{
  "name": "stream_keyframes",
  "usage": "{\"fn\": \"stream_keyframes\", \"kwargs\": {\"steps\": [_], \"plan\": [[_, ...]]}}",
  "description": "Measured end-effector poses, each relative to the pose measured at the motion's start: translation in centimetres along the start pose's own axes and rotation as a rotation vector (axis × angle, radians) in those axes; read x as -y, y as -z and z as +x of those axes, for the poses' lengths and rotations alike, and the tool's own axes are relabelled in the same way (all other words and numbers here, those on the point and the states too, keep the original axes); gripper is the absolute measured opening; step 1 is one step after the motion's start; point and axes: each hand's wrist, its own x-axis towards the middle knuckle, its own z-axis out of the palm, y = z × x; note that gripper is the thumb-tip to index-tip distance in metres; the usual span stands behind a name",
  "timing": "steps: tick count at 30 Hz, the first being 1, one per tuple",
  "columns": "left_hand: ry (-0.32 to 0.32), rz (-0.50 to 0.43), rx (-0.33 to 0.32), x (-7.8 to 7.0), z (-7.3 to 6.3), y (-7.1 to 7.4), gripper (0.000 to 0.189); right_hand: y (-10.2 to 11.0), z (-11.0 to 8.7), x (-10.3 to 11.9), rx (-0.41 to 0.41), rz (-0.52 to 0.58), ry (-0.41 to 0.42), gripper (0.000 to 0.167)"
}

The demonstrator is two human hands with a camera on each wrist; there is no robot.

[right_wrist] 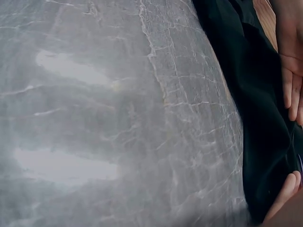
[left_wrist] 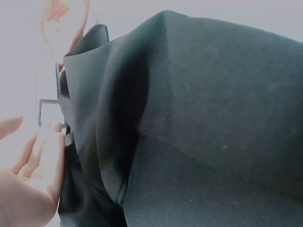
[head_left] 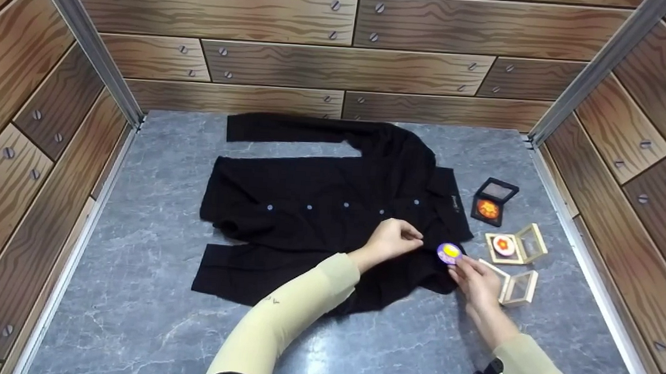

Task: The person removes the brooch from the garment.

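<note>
A black button-up shirt (head_left: 333, 181) lies spread on the grey marbled surface, its collar (head_left: 453, 203) toward the right. My left hand (head_left: 390, 239) is over the shirt front near the buttons, its fingers loosely bent with nothing visible between them. In the right wrist view, fingers of this left hand (right_wrist: 293, 71) hang fairly straight beside the black cloth. With thumb and fingers, my right hand (head_left: 477, 282) pinches the edge of a round purple-and-yellow badge (head_left: 449, 253), holding it over the shirt's right end. The badge's back is hidden.
To the right, an open black case (head_left: 489, 211) holds an orange badge. An open wooden box (head_left: 513, 259) below it holds a white badge with a red flower. Another open wooden box (head_left: 520, 288) is partly behind my right hand. Wood-patterned walls (head_left: 274, 13) enclose the surface.
</note>
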Motion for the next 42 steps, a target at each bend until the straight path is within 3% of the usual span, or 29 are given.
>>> {"fn": "stream_keyframes", "kwargs": {"steps": [13, 26, 32, 42], "plan": [[-0.023, 0.016, 0.061, 0.0, -0.8, -0.4, 0.015, 1.5, -0.9, -0.4, -0.033, 0.124, -0.036, 0.037], [-0.008, -0.012, 0.116, -0.5, -1.3, -0.5, 0.019, 1.3, -3.0, 0.6, -0.071, 0.204, -0.2, 0.035], [-0.03, -0.05, 0.159, -0.7, -1.6, -0.5, 0.019, 2.0, -3.2, 0.6, -0.086, 0.271, -0.243, 0.038], [-0.028, -0.019, 0.188, -0.7, -1.9, -0.4, 0.019, 2.7, -3.2, 0.6, -0.086, 0.386, -0.301, 0.04]]}}
